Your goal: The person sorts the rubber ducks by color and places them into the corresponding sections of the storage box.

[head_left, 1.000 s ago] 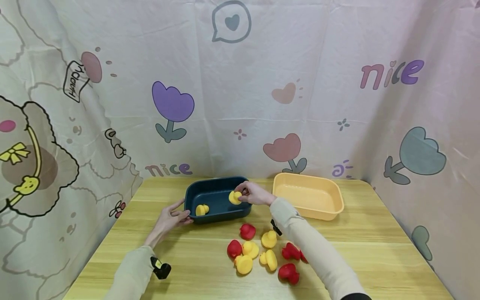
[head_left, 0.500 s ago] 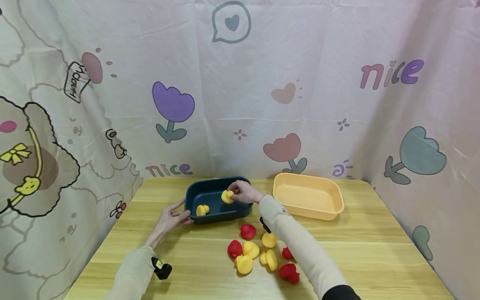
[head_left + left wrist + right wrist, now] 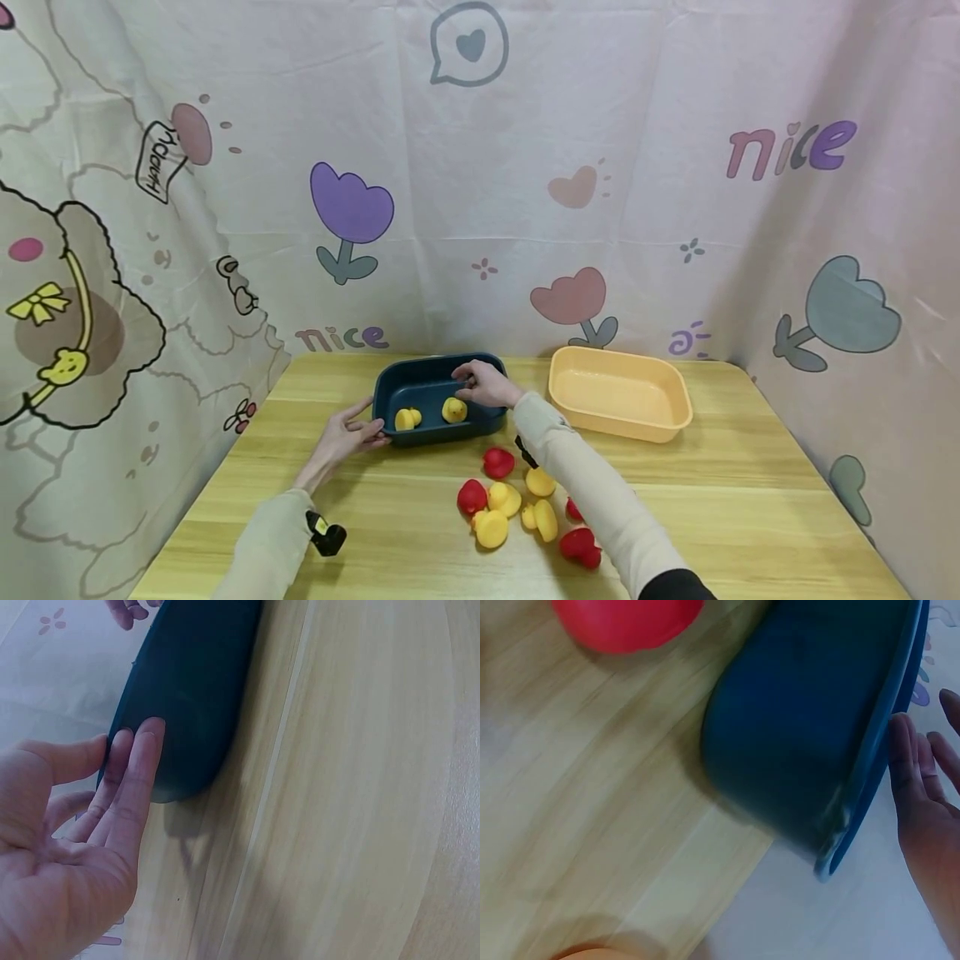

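A dark blue rectangular bin stands at the back of the table, with two yellow rubber ducks inside: one duck near the left end, another duck nearer the middle. My left hand pinches the bin's left rim between thumb and fingers; the left wrist view shows the fingers along the outer wall. Over the bin's right side hovers my right hand, just above the second duck and apart from it, holding nothing. In the right wrist view its fingers appear beyond the rim.
A light orange bin stands to the right of the blue one. In front lie several yellow ducks and several red ducks; my right sleeve partly covers some. A printed curtain hangs behind the table.
My right hand has moved left over the blue bin and let go of a yellow duck, which now sits on the bin's floor. The left hand keeps its hold on the rim.
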`<action>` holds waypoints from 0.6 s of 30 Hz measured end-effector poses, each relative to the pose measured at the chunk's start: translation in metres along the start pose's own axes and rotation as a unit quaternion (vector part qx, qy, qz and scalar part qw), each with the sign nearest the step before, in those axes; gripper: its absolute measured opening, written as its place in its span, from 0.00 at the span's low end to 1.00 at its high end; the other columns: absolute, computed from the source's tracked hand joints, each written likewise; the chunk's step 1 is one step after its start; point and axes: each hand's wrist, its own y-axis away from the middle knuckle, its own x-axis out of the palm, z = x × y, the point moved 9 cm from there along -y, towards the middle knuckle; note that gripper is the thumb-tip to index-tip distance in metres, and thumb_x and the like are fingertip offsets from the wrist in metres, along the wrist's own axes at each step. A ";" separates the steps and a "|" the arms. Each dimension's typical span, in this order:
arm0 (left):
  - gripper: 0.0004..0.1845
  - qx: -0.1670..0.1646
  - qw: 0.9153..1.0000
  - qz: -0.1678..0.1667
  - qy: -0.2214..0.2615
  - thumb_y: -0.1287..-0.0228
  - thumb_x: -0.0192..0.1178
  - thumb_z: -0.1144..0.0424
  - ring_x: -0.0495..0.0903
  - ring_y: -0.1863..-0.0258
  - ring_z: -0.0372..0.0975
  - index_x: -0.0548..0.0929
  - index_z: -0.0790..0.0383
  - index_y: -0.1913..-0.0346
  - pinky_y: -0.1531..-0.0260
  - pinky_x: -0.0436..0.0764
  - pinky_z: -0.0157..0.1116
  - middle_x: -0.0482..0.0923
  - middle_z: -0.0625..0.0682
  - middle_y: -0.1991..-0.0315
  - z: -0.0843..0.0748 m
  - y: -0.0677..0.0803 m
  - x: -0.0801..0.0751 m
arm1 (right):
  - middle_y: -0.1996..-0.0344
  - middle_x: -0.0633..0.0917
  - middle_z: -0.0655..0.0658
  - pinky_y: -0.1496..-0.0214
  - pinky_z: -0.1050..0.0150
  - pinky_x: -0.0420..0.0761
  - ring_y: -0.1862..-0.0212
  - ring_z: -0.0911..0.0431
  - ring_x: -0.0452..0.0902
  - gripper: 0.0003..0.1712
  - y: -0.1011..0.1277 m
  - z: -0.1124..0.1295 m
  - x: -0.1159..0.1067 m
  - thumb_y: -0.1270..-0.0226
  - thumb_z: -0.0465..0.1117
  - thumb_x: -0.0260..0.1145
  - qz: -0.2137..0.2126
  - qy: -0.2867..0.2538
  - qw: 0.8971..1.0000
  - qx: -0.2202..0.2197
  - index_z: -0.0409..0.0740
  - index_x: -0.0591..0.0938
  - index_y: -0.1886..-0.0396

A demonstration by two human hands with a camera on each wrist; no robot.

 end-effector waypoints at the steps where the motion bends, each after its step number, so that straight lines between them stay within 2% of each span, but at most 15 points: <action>1: 0.38 0.000 1.000 0.001 0.002 0.26 0.56 0.69 0.90 0.64 0.37 0.49 0.66 0.20 0.50 0.88 0.41 0.87 0.60 0.56 0.000 0.000 0.000 | 0.47 0.83 0.31 0.47 0.60 0.84 0.57 0.52 0.80 0.20 0.001 -0.001 -0.001 0.30 0.34 0.66 -0.001 0.003 1.000 -0.003 0.33 0.80 0.40; 10: 0.39 0.002 1.000 0.008 0.004 0.25 0.56 0.68 0.90 0.64 0.37 0.48 0.66 0.20 0.51 0.89 0.40 0.87 0.58 0.57 -0.001 0.001 0.002 | 0.50 0.83 0.32 0.50 0.65 0.85 0.57 0.50 0.82 0.18 0.022 -0.004 -0.013 0.31 0.32 0.66 -0.004 -0.017 0.999 -0.042 0.30 0.80 0.44; 18: 0.39 0.004 1.000 0.007 0.005 0.26 0.56 0.69 0.89 0.65 0.36 0.48 0.66 0.20 0.51 0.89 0.39 0.87 0.58 0.57 0.000 0.000 0.000 | 0.48 0.82 0.29 0.45 0.62 0.86 0.54 0.48 0.81 0.19 0.045 -0.004 -0.018 0.30 0.32 0.65 0.014 -0.043 0.997 -0.065 0.28 0.78 0.43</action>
